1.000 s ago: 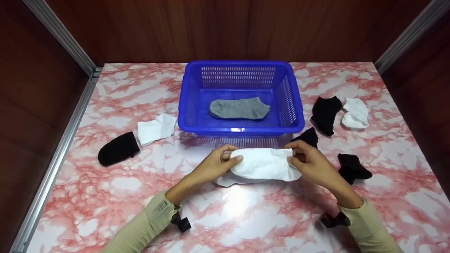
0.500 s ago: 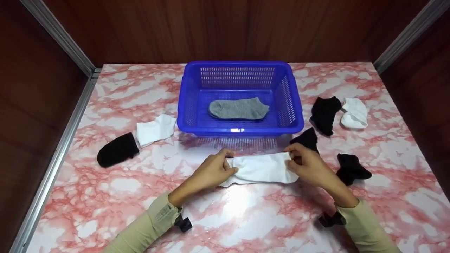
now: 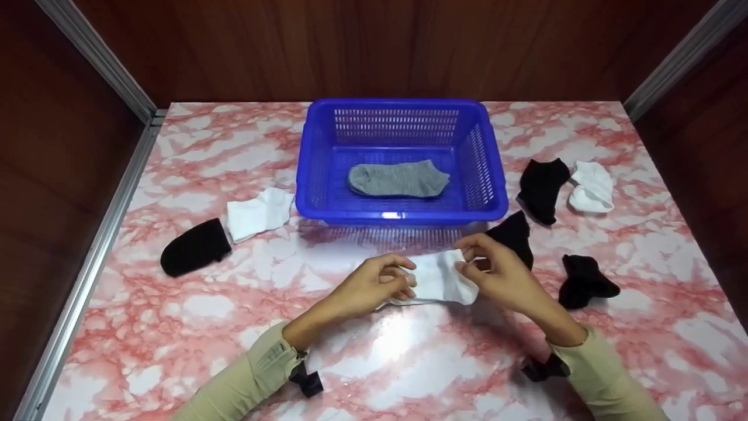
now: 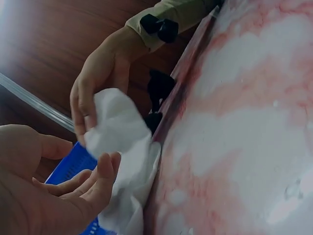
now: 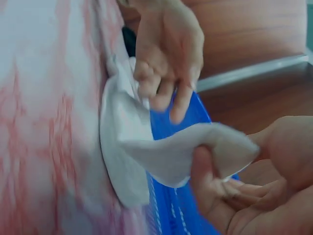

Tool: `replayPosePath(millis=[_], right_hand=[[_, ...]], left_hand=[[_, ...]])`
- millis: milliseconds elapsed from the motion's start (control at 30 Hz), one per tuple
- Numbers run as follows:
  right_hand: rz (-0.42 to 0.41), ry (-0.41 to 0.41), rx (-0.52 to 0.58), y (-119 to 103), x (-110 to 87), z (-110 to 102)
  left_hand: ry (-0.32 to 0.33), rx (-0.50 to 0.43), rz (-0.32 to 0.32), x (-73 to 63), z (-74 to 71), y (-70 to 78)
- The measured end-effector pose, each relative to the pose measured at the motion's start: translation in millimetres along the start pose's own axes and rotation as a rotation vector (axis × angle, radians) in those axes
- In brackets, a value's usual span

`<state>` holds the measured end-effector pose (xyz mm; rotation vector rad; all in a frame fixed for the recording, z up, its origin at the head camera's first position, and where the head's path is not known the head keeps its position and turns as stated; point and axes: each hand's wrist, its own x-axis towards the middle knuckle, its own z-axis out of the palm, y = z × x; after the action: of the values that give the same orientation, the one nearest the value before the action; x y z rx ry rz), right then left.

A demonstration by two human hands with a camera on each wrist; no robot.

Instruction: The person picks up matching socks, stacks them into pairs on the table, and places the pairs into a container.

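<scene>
White socks (image 3: 435, 278) lie partly lifted in front of the basket, one fold over another. My right hand (image 3: 502, 272) pinches their right end between thumb and fingers, and the right wrist view shows the raised white cloth (image 5: 195, 147) in that grip. At the left end, my left hand (image 3: 374, 283) has loosely bent fingers beside the cloth. Its thumb and fingers stand apart with nothing between them in the left wrist view, near the white sock (image 4: 122, 142). The lower layer is partly hidden by the hands.
A blue basket (image 3: 403, 214) with a grey sock (image 3: 399, 179) inside stands behind the hands. Leftward lie a black sock (image 3: 196, 247) and a white sock (image 3: 260, 214). Black socks (image 3: 543, 190), (image 3: 587, 282), (image 3: 517, 234) and a white sock (image 3: 591, 187) lie to the right.
My left hand has let go of the white cloth's left end and its fingers have spread. My right hand has moved a little left, still pinching, with the cloth bunching between the hands.
</scene>
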<state>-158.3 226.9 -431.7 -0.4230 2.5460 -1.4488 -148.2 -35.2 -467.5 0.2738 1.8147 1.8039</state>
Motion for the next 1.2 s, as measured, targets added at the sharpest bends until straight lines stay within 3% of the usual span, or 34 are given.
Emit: replayPosePath(millis=[167,233,467,667,733,867,933,1100,1200], right_hand=[[-0.009,-0.012,0.114,-9,1.3,10],[-0.009,-0.015,0.135,-11,1.4,13],[-0.045,-0.071,0.227,-12,6.7,32],[0.009,-0.218,0.312,-4,12.3,43],[0.017,-0.203,0.3,-1,14.1,43],[-0.004,-0.09,0.165,5,19.2,37],[-0.015,-0.076,0.127,7,20.9,34],[-0.044,-0.238,0.224,13,21.8,34],[-0.038,-0.314,0.277,15,21.4,37]], left_hand=[[-0.039,-0.297,-0.055,2.9,5.4,-1.6],[-0.04,-0.372,-0.067,3.2,6.0,-1.2],[-0.047,-0.434,-0.082,3.9,5.2,-3.0],[-0.05,-0.372,-0.078,8.1,4.2,-8.9],[-0.022,-0.273,-0.065,9.1,3.5,-10.4],[0.032,-0.085,-0.015,8.8,0.9,-8.5],[0.029,-0.051,0.015,6.4,-0.7,-3.4],[0.002,-0.044,0.085,-1.8,-5.5,12.6],[0.032,0.008,0.105,-3.1,-9.3,15.0]])
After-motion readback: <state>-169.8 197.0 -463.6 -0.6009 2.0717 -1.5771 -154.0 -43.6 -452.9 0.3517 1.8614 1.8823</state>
